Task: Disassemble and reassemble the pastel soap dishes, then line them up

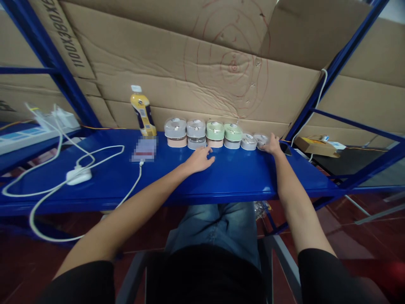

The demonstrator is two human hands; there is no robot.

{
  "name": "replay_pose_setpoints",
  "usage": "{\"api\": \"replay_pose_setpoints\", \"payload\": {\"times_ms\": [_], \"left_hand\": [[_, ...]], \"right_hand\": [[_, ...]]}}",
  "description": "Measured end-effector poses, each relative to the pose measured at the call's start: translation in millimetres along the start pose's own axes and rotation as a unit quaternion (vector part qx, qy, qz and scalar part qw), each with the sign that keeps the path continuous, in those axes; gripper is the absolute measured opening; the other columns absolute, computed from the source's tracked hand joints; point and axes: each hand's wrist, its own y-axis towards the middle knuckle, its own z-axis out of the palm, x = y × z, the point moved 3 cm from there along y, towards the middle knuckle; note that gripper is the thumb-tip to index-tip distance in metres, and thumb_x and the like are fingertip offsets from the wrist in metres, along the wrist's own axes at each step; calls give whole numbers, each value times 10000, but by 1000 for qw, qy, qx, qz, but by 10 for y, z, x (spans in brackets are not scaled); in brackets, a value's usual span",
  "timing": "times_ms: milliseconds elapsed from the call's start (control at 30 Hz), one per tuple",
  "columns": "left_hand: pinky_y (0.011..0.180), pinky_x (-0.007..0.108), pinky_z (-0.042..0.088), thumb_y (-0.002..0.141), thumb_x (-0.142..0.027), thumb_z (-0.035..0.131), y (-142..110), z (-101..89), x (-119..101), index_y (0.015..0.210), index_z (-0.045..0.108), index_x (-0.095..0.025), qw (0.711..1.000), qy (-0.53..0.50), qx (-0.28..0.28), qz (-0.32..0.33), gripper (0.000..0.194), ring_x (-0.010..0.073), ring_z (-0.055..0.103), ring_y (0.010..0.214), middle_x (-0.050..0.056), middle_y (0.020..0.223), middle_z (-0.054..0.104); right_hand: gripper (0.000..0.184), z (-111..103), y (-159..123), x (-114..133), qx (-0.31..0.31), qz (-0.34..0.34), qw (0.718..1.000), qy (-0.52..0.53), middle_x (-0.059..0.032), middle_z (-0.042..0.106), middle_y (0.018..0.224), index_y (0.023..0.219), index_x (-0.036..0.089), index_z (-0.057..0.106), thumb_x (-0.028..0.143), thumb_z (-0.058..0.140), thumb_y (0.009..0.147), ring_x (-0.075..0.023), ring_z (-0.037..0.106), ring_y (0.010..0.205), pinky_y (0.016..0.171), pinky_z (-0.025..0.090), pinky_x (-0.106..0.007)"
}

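Small oval boxes with clear lids stand in a row along the back of the blue table (240,175). From the left come a grey-topped stack (176,128), a second grey-topped stack (196,128), a green-topped stack (215,131) and another green-topped stack (233,133), each two boxes high. Beyond them sits a single grey box (249,142). At the right end, my right hand (272,145) closes its fingers around the side of the last box (261,139), partly covering it. My left hand (199,161) hovers or rests before the middle stacks, fingers apart, holding nothing.
A yellow drink bottle (144,113) stands at the back left, behind a pixelated rectangular item (144,149) with a cable. A white charger (79,175) and loops of cable lie left. A dark phone (285,148) is right of my right hand. Cardboard (152,63) walls the back.
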Motion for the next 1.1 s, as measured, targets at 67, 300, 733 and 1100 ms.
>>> {"api": "replay_pose_setpoints", "payload": {"times_ms": [67, 300, 733, 1100], "left_hand": [[1018, 430, 596, 965, -303, 691, 2, 1, -6, 1229, 705, -162, 1000, 9, 2, 0, 299, 282, 746, 997, 136, 1151, 773], [1015, 446, 597, 965, -298, 687, -7, -29, -30, 1194, 714, -161, 1000, 11, -1, -2, 268, 289, 751, 973, 140, 1135, 776], [1015, 433, 594, 988, -293, 694, -36, -56, -76, 1195, 712, -158, 1000, 10, 2, 0, 248, 304, 757, 1019, 138, 1131, 768], [1093, 509, 578, 892, -576, 819, 30, -102, 28, 1496, 506, -148, 934, -346, -83, 22, 803, 334, 700, 1270, 221, 1389, 684]], "right_hand": [[847, 4, 41, 149, 1, -16, 1000, 2, -235, 544, 1549, 1546, 197, 555, 701, 668, 874, -480, 529, 1421, 1174, 476, -692], [858, 431, 24, 1074, 17, -62, 998, 6, -279, 595, 1486, 1573, 109, 543, 687, 604, 942, -474, 560, 1402, 1221, 419, -654], [865, 582, 14, 1350, 22, 87, 996, 19, -272, 684, 1377, 1563, 117, 532, 540, 743, 838, -474, 643, 1298, 1142, 478, -634], [691, 58, -25, 974, 160, -30, 869, 467, -106, 736, 1409, 1396, 250, 673, 520, 742, 764, -362, 688, 1326, 1176, 540, -538]]}}
